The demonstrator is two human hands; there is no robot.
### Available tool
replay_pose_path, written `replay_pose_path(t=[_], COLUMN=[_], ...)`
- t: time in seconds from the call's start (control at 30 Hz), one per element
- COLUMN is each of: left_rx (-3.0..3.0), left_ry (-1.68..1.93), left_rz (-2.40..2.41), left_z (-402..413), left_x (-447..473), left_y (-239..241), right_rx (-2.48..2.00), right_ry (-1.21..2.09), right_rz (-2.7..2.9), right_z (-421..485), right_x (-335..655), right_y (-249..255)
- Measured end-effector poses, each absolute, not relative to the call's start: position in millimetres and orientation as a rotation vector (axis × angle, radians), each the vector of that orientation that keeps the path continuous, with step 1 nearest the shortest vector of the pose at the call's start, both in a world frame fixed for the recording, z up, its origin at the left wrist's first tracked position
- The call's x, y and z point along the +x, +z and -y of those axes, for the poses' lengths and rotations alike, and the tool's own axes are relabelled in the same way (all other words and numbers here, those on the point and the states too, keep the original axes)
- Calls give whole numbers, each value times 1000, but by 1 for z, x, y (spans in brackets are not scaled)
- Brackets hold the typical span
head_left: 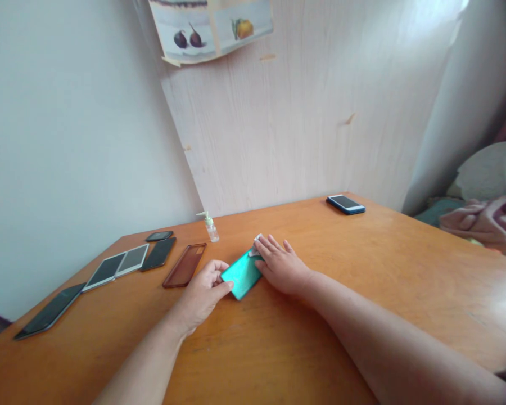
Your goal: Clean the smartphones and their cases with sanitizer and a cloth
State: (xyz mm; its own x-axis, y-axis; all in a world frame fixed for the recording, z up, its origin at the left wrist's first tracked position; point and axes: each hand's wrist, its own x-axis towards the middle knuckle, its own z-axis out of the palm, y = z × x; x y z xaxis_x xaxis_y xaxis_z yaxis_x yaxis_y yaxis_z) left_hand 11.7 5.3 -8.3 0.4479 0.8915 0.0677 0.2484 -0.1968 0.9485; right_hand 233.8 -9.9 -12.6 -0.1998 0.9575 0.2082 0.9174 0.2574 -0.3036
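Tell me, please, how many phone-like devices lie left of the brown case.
5: a large dark device nearest, a white-framed device and a grey-screened device side by side, a black device beside the brown case, and a small dark device farthest back. None seems hidden.

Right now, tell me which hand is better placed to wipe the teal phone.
Probably the right hand: its outstretched fingers rest on a white wipe at the far end of the teal phone, while the left hand grips the near end.
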Motion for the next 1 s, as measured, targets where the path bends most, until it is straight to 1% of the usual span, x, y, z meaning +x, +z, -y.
replay_pose_path(t=[0.1,0.3,0.63,0.7,0.87,1.0], left_rx=[1704,1701,1736,1739,1700,1687], left_ry=[800,828,824,824,857,836], left_rz=[-983,-977,-998,-1007,-1032,-1020], left_z=[-6,-6,-5,-5,-4,-4], left_x=[11,10,11,11,13,13], left_y=[-9,-11,-8,-8,-6,-6], right_rx=[-1774,-1481,-1851,-1818,-1559,-1774], right_ry=[186,191,256,236,267,279], right_rz=[2140,2315,2199,2253,2380,2240], right_z=[8,27,20,28,30,18], right_x=[237,215,238,233,228,237], right_y=[-13,-11,0,2,-4,-10])
